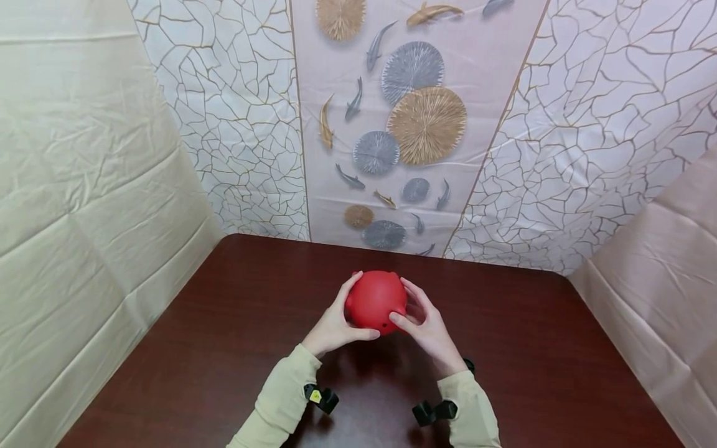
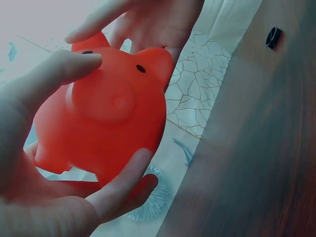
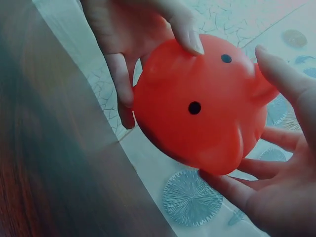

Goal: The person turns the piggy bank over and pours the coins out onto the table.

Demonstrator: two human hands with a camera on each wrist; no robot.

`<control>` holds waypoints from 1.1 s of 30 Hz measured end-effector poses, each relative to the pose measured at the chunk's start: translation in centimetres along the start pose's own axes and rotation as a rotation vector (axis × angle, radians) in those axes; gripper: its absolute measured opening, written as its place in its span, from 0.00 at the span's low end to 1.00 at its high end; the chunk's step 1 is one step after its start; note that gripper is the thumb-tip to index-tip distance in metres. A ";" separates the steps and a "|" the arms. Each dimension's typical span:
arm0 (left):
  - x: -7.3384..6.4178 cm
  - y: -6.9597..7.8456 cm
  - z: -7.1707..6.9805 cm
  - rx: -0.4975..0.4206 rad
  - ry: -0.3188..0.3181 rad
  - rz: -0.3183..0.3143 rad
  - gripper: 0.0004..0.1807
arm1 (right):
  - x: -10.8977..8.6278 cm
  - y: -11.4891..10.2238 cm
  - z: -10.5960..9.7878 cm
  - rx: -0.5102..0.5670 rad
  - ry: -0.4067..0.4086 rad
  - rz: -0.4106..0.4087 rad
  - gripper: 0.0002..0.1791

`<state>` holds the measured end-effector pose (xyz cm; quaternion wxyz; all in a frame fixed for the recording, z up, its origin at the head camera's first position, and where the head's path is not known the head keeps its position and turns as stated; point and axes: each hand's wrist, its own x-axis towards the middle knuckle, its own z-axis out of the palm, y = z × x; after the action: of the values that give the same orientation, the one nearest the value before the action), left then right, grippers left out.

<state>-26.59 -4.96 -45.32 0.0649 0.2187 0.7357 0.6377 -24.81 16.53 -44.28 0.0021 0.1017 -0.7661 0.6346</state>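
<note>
A glossy red piggy bank (image 1: pixel 376 298) is held between both hands above the dark table. My left hand (image 1: pixel 335 326) grips its left side, thumb at the near lower edge and fingers around the far side. From the right, my right hand (image 1: pixel 430 325) holds it with the thumb near a black eye and the fingers behind. The left wrist view shows the snout (image 2: pixel 116 101) and the stubby feet, with the left thumb across the face by one eye. In the right wrist view, the right fingertips touch near one ear (image 3: pixel 224 155). The back is hidden.
Beneath the hands is a dark reddish-brown table (image 1: pixel 224 336) with rounded far corners. Patterned cloth (image 1: pixel 386 124) with fish and round leaf shapes hangs behind it, and beige cloth (image 1: pixel 84 205) runs along the sides. Black wrist cameras (image 1: pixel 323 398) sit on both sleeves.
</note>
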 end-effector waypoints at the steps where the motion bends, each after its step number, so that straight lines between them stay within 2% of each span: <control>1: 0.0 0.0 0.0 -0.010 0.004 0.001 0.55 | 0.0 -0.1 0.0 0.002 0.000 -0.012 0.38; 6: 0.0 0.2 -0.1 -0.069 0.016 0.015 0.56 | -0.2 -0.3 0.1 0.037 -0.009 -0.075 0.39; 13: 0.2 0.5 -0.5 -0.225 0.016 0.040 0.55 | -0.3 -0.4 0.2 0.111 -0.065 -0.143 0.44; 16: 0.2 0.6 -0.5 -0.283 0.007 0.061 0.56 | -0.4 -0.4 0.4 0.162 -0.057 -0.164 0.47; 19: 0.1 0.8 -0.4 -0.352 -0.019 0.095 0.56 | -0.4 -0.3 0.7 0.224 -0.053 -0.151 0.50; 22: 0.0 0.9 -0.2 -0.415 -0.046 0.116 0.55 | -0.3 -0.1 0.9 0.256 -0.085 -0.121 0.54; 25: 0.0 0.8 0.1 -0.471 -0.066 0.104 0.54 | -0.3 0.2 1.1 0.262 -0.095 -0.090 0.55; 33: -0.2 0.6 0.6 -0.628 -0.144 -0.025 0.50 | -0.1 0.1 1.4 0.123 0.104 -0.076 0.50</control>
<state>-26.07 -4.45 -44.91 0.1891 0.2236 0.4991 0.8156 -24.54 15.17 -44.69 0.0598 0.0975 -0.7202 0.6843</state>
